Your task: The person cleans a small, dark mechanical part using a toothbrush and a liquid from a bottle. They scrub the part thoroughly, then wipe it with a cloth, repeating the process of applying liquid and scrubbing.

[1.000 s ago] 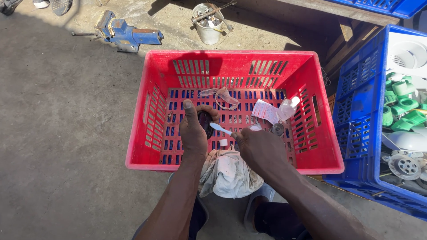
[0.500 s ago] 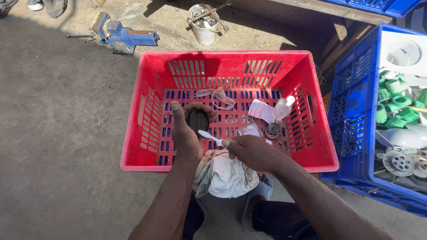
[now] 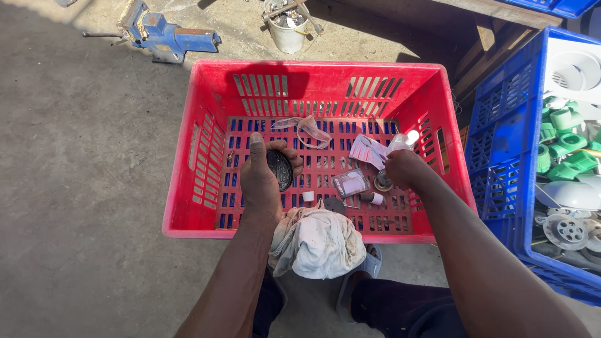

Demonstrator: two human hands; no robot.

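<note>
1. Cloth (image 3: pixel 322 241): white, stained, crumpled; draped over near rim of red crate (image 3: pixel 188 163), just above lap and between both forearms.
2. Left hand (image 3: pixel 263 178): clenched around dark round disc (image 3: pixel 280 169), thumb extended upward along disc's left edge, fingers curled over its top. Disc held tilted on edge above crate floor, left of centre.
3. Right hand (image 3: pixel 404 169): closed around small clear bottle (image 3: pixel 402 143); white cap protrudes past fingers toward far right. Held above right portion of crate floor.
4. Crate floor, near zone: small white cylinder (image 3: pixel 308 196), second short cylinder (image 3: pixel 376 198) and small dark flat piece (image 3: pixel 335 204) lying close together, just beyond cloth.
5. Crate floor, middle zone: flat clear packet (image 3: pixel 351 183) lying between both hands; round metal part (image 3: pixel 382 183) just beside it, directly below right hand.
6. Crate floor, far zone: folded pinkish-white paper (image 3: pixel 368 150) just left of bottle; clear safety glasses (image 3: pixel 307 128) near far wall.
7. Blue crate (image 3: pixel 501 144): positioned right of red crate, sides nearly touching; holds green pipe fittings (image 3: pixel 566 147) and white round plastic parts (image 3: pixel 566 230).
8. Concrete floor, beyond red crate: blue bench vise (image 3: pixel 164 37) at far left; white bucket (image 3: pixel 286 28) with metal items at far centre.
</note>
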